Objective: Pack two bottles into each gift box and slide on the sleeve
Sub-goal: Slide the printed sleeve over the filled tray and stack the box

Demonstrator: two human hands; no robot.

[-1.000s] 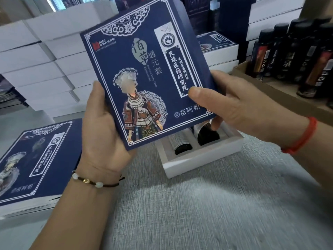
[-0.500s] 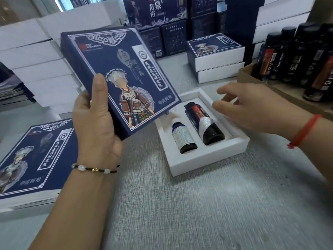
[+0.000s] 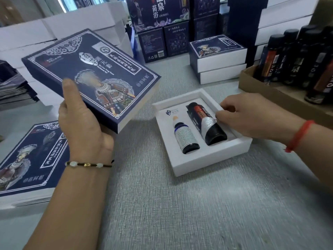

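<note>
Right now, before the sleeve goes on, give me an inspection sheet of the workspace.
Surface: grey textured table, bare in front.
Job's things: white gift box open on the table; small bottle and larger dark bottle lie side by side in its insert. Blue sleeve held tilted above the table, left of the box.
Clutter: stack of flat blue sleeves at left; finished boxes behind; cardboard tray of dark bottles at right.
Hands: left hand grips the sleeve; right hand has its fingertips at the larger bottle.
Cables: nothing seen.
Surroundings: white cartons and dark printed boxes stacked behind.
</note>
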